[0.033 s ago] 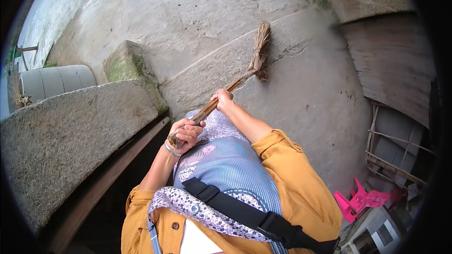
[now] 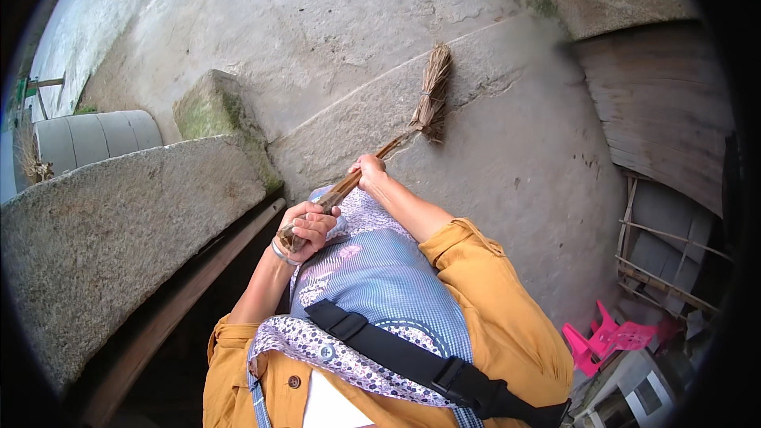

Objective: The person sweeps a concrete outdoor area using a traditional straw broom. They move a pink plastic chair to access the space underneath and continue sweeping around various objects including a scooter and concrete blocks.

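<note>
A broom (image 2: 433, 91) of bound straw stalks slants across the middle of the picture, its bristle end over the concrete step ahead. My left hand (image 2: 307, 230) is wrapped round the thick butt of its handle, close to my apron; a pale bracelet circles that wrist. Farther up the handle, my right hand (image 2: 368, 169) grips it with closed fingers. The brown handle (image 2: 346, 185) runs between both hands toward the bristles. Whether the bristle tips touch the concrete, I cannot tell.
A rough stone slab (image 2: 127, 222) lies at my left, beside a wooden beam (image 2: 182, 309). Behind it stands a mossy block (image 2: 210, 107). To the right are weathered planks (image 2: 654, 99), a wooden frame (image 2: 674, 242) and a pink plastic chair (image 2: 606, 338). Grey concrete ground (image 2: 507, 190) spreads ahead.
The broom has shifted slightly left and a little nearer, its bristle end included. Both hands moved slightly left with it, still gripping the handle.
</note>
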`<state>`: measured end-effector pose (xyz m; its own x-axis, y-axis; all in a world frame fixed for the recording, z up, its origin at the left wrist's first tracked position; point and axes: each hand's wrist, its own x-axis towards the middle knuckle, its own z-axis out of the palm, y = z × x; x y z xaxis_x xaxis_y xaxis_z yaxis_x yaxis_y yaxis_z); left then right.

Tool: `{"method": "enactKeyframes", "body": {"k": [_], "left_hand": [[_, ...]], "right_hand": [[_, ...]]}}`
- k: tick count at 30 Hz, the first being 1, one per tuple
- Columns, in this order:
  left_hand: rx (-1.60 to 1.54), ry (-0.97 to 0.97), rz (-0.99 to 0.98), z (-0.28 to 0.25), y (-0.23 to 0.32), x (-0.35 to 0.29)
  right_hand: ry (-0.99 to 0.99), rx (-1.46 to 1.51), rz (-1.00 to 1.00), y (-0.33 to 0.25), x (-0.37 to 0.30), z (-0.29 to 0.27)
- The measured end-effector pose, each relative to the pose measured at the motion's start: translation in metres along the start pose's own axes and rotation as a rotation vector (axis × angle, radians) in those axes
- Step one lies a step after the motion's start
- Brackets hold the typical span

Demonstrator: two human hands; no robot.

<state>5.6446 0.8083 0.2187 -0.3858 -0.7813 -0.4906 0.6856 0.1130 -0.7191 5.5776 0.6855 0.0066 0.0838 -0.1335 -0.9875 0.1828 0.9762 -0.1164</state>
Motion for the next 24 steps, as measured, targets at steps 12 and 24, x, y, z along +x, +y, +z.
{"method": "enactKeyframes", "body": {"k": [12, 24], "left_hand": [[0.646, 0.304, -0.094, 0.087, -0.021, 0.062], [0.107, 0.083, -0.222, 0.173, 0.102, 0.121]], "right_hand": [[-0.515, 0.250, 0.008, -0.108, -0.026, 0.039], [0.045, 0.101, -0.022, -0.170, 0.061, 0.117]]}}
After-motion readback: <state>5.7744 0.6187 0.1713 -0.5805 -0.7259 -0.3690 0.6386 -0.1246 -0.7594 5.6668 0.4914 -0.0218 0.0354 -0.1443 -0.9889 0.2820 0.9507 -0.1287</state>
